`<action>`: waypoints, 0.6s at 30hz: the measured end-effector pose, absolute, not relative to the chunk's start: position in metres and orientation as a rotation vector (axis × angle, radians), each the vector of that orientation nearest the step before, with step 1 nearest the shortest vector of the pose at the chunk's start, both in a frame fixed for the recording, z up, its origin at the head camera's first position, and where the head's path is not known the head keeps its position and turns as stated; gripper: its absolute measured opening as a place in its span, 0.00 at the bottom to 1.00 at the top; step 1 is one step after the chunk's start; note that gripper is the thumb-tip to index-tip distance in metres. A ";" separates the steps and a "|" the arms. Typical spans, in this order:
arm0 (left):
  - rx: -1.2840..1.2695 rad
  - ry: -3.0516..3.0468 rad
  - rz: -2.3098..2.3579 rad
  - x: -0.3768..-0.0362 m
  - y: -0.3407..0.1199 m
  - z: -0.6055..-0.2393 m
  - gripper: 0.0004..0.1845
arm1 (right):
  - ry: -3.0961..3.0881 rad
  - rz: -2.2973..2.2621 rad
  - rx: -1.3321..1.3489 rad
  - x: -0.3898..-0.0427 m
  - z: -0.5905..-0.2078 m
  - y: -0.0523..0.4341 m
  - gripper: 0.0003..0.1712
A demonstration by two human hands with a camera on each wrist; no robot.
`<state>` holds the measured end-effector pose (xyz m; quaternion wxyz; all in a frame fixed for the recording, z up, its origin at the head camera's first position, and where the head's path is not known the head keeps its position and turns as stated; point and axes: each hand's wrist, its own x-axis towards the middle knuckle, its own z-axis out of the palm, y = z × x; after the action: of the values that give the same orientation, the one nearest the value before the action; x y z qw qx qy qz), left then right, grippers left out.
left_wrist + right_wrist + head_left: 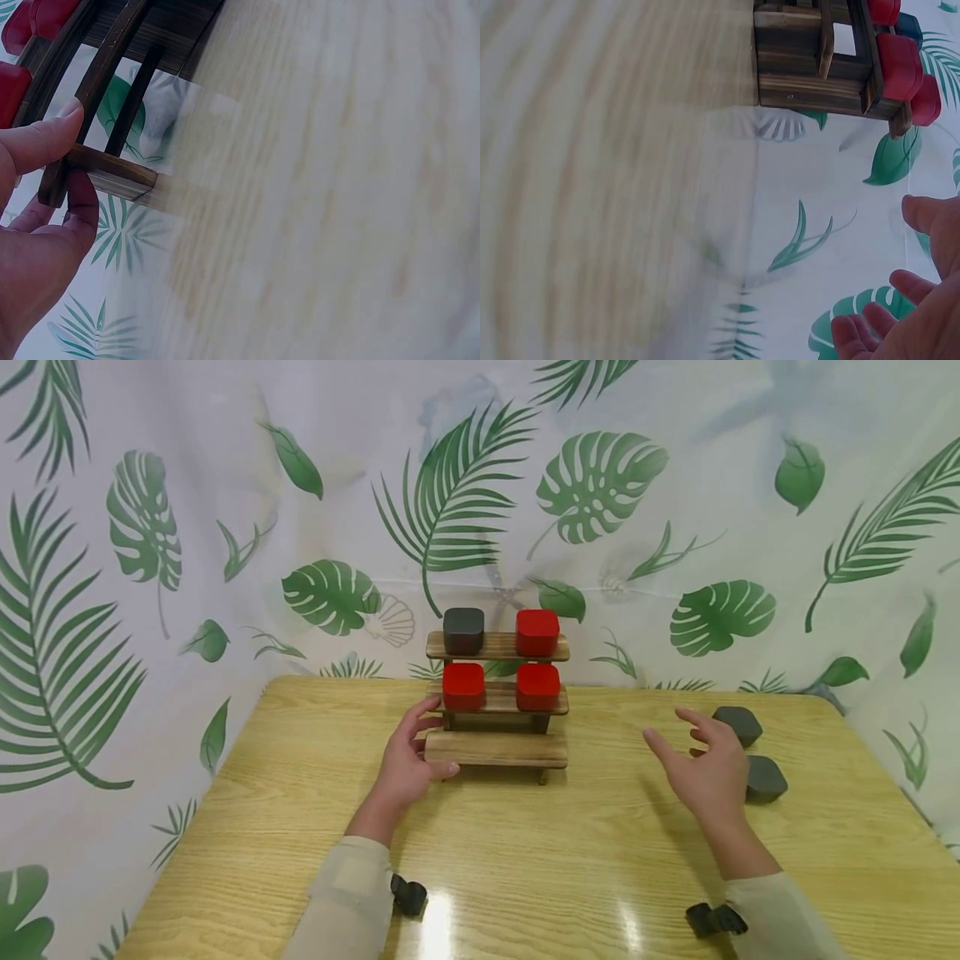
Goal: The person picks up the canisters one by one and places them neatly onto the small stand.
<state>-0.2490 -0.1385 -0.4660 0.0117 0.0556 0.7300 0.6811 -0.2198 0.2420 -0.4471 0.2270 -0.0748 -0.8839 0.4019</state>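
A three-step wooden display stand (pixel 495 749) rises near the back of the table. My left hand (pixel 405 766) grips the left end of its lowest step, thumb at the front edge; in the left wrist view the fingers (pixel 81 206) curl round the dark wood. On the top step sit a dark grey box (pixel 463 632) at left and a red box (pixel 537 633) at right. Two more red boxes, one left (pixel 463 687) and one right (pixel 537 687), fill the middle step; the lowest step is bare. My right hand (pixel 708 768) hovers right of the stand, fingers spread, holding nothing.
Two dark grey boxes, one farther back (pixel 738 727) and one nearer (pixel 767 779), lie on the wooden table (pixel 540 860) by my right hand, which partly covers the nearer one. A leaf-print cloth (pixel 480 468) hangs behind the table and along its left side.
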 end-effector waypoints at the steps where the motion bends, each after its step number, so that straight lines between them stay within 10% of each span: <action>1: 0.170 2.279 2.125 -0.251 -0.139 -0.470 0.54 | -2.443 1.106 -0.214 -0.219 -0.448 0.244 0.35; 18: 0.228 2.298 2.141 -0.256 -0.140 -0.481 0.55 | -2.511 1.038 -0.294 -0.210 -0.450 0.274 0.39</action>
<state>-0.2555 -0.1402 -0.4807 -0.0039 0.0724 0.7297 0.6799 -0.2105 0.2742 -0.4503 0.2028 -0.1054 -0.8996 0.3721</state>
